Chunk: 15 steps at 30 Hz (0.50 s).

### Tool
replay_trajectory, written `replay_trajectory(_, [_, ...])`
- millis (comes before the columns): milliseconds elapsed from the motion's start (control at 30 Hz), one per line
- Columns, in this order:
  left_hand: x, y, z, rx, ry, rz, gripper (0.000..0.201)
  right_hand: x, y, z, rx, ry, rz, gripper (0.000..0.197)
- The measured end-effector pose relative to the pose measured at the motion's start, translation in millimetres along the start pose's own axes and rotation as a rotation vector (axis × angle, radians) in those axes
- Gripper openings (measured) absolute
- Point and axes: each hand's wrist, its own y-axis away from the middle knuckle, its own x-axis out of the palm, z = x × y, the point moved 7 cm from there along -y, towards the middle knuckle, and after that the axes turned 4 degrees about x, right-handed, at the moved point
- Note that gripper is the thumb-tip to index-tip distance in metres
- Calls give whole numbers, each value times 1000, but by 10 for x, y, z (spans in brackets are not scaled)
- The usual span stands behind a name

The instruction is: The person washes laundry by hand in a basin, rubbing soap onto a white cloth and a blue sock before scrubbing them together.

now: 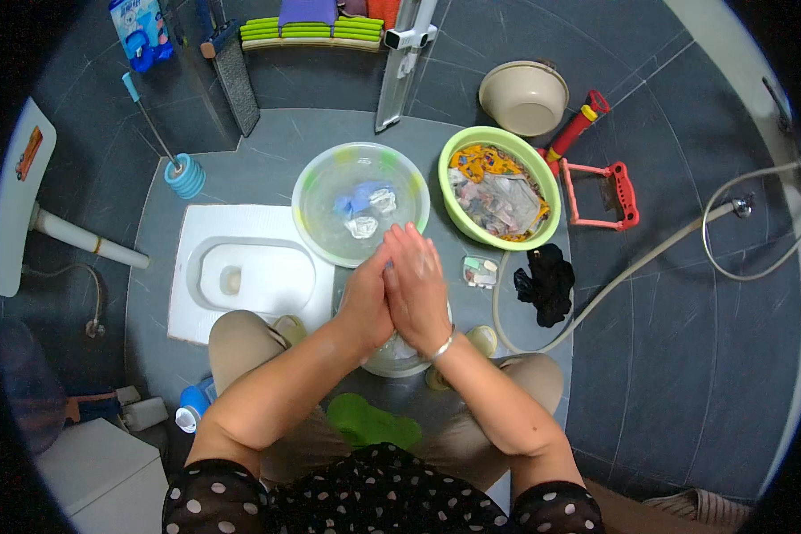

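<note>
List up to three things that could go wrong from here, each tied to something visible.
1. The long beige flexible hose loops across the floor near the pale yellow right shoe; a foot might snag it.
2. The large translucent round plastic basin seems to overlap the white squat toilet; it could sit unevenly and tip.
3. The round silvery bracelet below the right hand might catch on wet fabric.

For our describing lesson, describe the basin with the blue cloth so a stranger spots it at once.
Find the white squat toilet. At its upper right corner in the picture sits a wide, pale basin. Unlike the green basin to its right, it holds blue and white cloth.
</note>
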Motion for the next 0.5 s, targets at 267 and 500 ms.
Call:
replay_trajectory(267, [-105, -117, 195, 31, 99, 23, 36, 158, -242, -666, 361, -696, 22, 36])
replay_trajectory(500, [163, -14, 30, 82, 41, -107, 31, -193, -183, -189, -153, -59, -174, 23])
